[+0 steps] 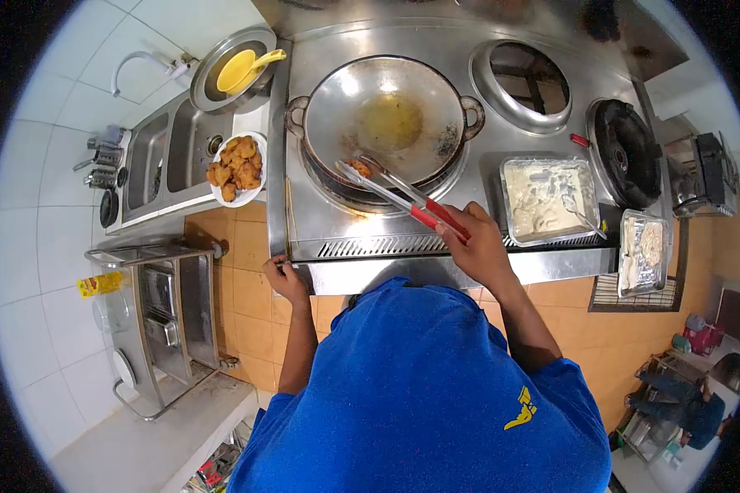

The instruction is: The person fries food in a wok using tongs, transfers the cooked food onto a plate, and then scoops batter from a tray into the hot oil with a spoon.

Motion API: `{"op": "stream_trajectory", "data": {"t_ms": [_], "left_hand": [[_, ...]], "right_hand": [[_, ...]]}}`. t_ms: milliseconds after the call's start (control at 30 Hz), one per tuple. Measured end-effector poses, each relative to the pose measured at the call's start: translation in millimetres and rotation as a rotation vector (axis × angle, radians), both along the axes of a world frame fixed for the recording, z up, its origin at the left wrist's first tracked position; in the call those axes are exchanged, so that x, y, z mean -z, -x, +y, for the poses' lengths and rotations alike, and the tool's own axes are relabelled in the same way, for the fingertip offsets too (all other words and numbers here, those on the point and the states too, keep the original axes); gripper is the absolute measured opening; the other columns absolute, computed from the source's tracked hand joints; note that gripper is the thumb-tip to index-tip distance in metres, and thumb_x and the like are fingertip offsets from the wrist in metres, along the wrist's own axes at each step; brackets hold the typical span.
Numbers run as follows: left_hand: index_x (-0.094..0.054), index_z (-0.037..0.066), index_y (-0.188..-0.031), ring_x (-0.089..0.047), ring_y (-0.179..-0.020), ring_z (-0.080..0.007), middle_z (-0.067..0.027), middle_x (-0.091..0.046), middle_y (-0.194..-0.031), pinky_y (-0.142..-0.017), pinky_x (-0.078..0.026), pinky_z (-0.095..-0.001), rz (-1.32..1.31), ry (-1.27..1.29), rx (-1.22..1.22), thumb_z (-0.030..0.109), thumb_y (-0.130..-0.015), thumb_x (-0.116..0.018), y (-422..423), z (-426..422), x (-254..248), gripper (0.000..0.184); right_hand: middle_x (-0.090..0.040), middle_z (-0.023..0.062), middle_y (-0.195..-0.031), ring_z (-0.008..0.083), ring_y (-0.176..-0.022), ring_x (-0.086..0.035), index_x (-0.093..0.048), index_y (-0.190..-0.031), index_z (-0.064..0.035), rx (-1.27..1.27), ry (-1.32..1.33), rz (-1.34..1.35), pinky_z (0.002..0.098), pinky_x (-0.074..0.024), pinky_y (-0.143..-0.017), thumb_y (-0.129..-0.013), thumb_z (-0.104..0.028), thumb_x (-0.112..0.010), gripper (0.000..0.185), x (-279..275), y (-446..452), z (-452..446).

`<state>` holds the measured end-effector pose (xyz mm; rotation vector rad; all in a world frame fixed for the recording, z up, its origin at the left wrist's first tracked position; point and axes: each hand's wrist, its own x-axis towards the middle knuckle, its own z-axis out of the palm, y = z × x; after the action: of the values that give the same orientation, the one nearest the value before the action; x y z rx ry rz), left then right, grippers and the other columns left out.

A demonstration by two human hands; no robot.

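My right hand [478,246] is closed round the red handles of metal tongs [403,197]. The tongs' tips are at a small browned piece of food [358,168], low on the inner wall of a large two-handled wok [337,107]. Some yellowish oil [391,121] lies at the wok's bottom. At the front left corner of the steel counter, my left hand [286,279] has its fingers curled near the lower end of a thin stick [289,215]. Whether it grips the stick is unclear. Fried pieces [237,166] are heaped on a white plate [261,141] left of the wok.
Right of the wok are a tray of pale batter [548,197] with a spoon, a smaller tray [643,255], a metal ring [485,78] and a black burner [626,156]. A sink [191,152] and a trolley [173,312] stand left. Another person [703,415] is at far right.
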<state>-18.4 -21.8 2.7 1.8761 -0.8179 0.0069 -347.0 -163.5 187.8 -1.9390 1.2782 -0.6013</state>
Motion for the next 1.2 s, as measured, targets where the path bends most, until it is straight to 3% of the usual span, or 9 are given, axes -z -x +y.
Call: {"op": "stream_trajectory", "data": {"t_ms": [200, 300, 400, 567, 800, 900, 1000, 1200], "left_hand": [[-0.052, -0.002, -0.082, -0.048, -0.074, -0.0238, -0.0105, -0.05, -0.079, -0.066, -0.039, -0.0324, -0.039, 0.001, -0.005, 0.002, -0.072, -0.047, 1.4, -0.5, -3.9, 0.011], [-0.052, -0.001, -0.082, -0.048, -0.074, -0.0231, -0.01, -0.05, -0.079, -0.065, -0.039, -0.0314, -0.053, 0.001, -0.007, 0.001, -0.072, -0.048, 2.3, -1.5, -5.3, 0.011], [-0.053, -0.001, -0.082, -0.048, -0.074, -0.0225, -0.0095, -0.05, -0.08, -0.065, -0.039, -0.0313, -0.019, 0.03, 0.004, 0.001, -0.072, -0.048, 0.6, -0.8, -3.1, 0.011], [-0.053, -0.001, -0.083, -0.049, -0.074, -0.0223, -0.0092, -0.05, -0.081, -0.066, -0.04, -0.0308, 0.037, 0.044, 0.005, 0.0, -0.072, -0.049, 1.1, 0.3, -2.6, 0.011], [-0.052, -0.002, -0.084, -0.049, -0.075, -0.0223, -0.0098, -0.051, -0.082, -0.069, -0.041, -0.0306, 0.02, 0.055, 0.021, 0.001, -0.073, -0.049, 1.9, 0.0, -5.8, 0.011], [-0.052, -0.002, -0.084, -0.049, -0.076, -0.023, -0.0103, -0.051, -0.083, -0.069, -0.041, -0.0311, -0.004, 0.049, 0.021, 0.001, -0.074, -0.048, 2.4, -0.4, -5.5, 0.012], [-0.052, -0.002, -0.084, -0.049, -0.076, -0.0243, -0.011, -0.05, -0.083, -0.07, -0.04, -0.0319, 0.029, 0.026, 0.013, 0.002, -0.074, -0.048, 3.4, 0.3, -7.9, 0.012], [-0.052, -0.002, -0.084, -0.048, -0.077, -0.0255, -0.0113, -0.049, -0.083, -0.069, -0.039, -0.0335, 0.01, 0.029, 0.014, 0.003, -0.072, -0.048, 2.3, 0.4, -5.0, 0.014]], "right_hand": [[-0.052, 0.0189, -0.077, 0.0352, -0.07, -0.054, -0.061, -0.11, -0.0019, -0.023, 0.093, -0.019, 0.0433, -0.045, -0.063, -0.083, -0.025, -0.059, 0.035, 21.0, -23.0, -18.3], [-0.052, 0.0163, -0.072, 0.028, -0.065, -0.053, -0.062, -0.111, -0.0037, -0.025, 0.225, -0.1, 0.0369, -0.043, -0.06, -0.082, -0.019, -0.061, 0.033, 37.7, -38.7, -30.6], [-0.054, 0.0164, -0.073, 0.028, -0.067, -0.053, -0.063, -0.111, -0.0056, -0.034, 0.221, -0.094, 0.0363, -0.044, -0.063, -0.082, -0.021, -0.061, 0.032, 45.3, -51.3, -40.0], [-0.053, 0.0198, -0.078, 0.0341, -0.073, -0.054, -0.063, -0.107, -0.0026, -0.023, 0.156, -0.088, 0.042, -0.0445, -0.067, -0.083, -0.028, -0.058, 0.034, 54.6, -62.5, -48.9], [-0.053, 0.0197, -0.078, 0.0353, -0.069, -0.053, -0.062, -0.108, -0.002, 0.001, 0.166, -0.107, 0.0428, -0.0453, -0.064, -0.084, -0.027, -0.058, 0.035, 48.3, -51.7, -33.6], [-0.053, 0.0154, -0.074, 0.0269, -0.064, -0.052, -0.062, -0.112, -0.0048, -0.01, 0.252, -0.135, 0.0345, -0.0435, -0.059, -0.082, -0.017, -0.061, 0.032, 47.7, -40.9, -24.9], [-0.05, 0.0142, -0.072, 0.0257, -0.063, -0.052, -0.062, -0.112, -0.0049, 0.017, 0.102, -0.097, 0.0342, -0.0428, -0.058, -0.082, -0.017, -0.061, 0.032, 34.6, -25.9, -13.4], [-0.046, 0.0127, -0.07, 0.0253, -0.061, -0.051, -0.062, -0.111, -0.0042, 0.0, 0.125, 0.008, 0.0354, -0.041, -0.056, -0.082, -0.017, -0.062, 0.032, 14.3, -1.8, -2.9]]}}
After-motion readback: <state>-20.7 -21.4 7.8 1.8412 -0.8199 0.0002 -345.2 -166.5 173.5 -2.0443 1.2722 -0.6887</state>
